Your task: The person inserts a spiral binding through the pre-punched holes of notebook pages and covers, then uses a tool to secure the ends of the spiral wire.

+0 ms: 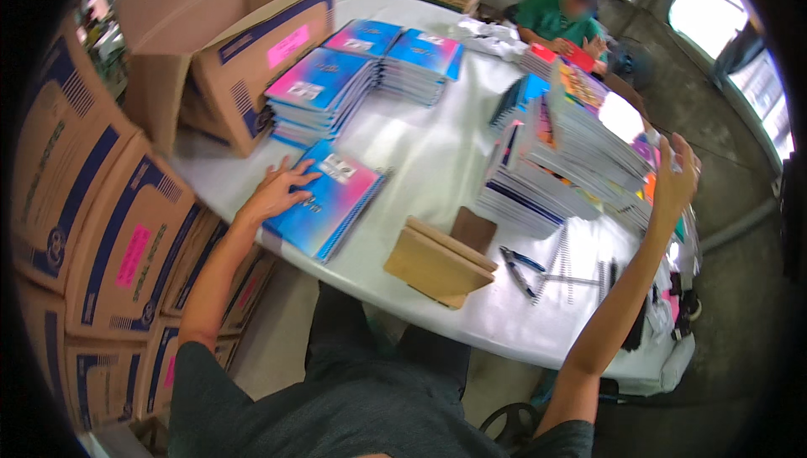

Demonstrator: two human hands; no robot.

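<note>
My left hand (282, 191) lies with spread fingers on a blue and pink spiral notebook (351, 204) at the table's near left. The coil runs along the notebook's right edge. At the far right, my right hand (677, 171) is raised beside a tall, leaning stack of notebooks (588, 143) with loose page edges. Its fingers point up and look apart, with nothing visible in them. Beyond my left hand stand piles of finished spiral notebooks (319, 92). Pliers (519, 271) with blue-black handles lie near loose wire coils (573, 269).
A folded cardboard stand (441, 260) sits near the table's front edge. An open carton (261, 63) stands at the back left, with stacked cartons (126, 239) on my left. Across the table, a person in green (551, 17) handles something red.
</note>
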